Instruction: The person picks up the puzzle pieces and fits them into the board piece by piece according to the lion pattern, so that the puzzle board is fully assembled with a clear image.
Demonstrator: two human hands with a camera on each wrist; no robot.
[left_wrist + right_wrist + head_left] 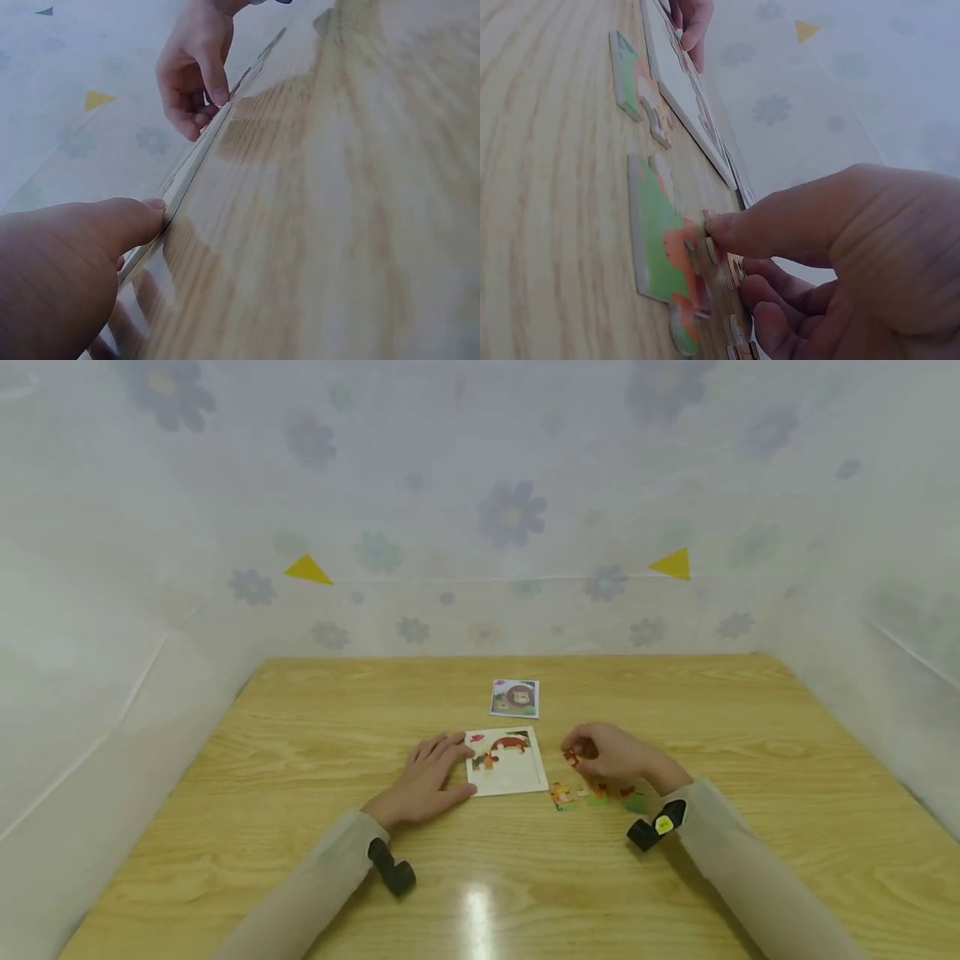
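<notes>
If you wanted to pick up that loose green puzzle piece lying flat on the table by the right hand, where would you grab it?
The green puzzle piece lies flat on the table, too thin to grip from above. I would probably pinch its outer edge with thumb and fingertip, coming from the near side, away from the puzzle board. The right hand already holds a small piece there; the left hand rests on the board's edge.

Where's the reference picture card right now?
Head view: the reference card lies flat at table centre, just beyond the puzzle tray, apart from both hands.
</notes>
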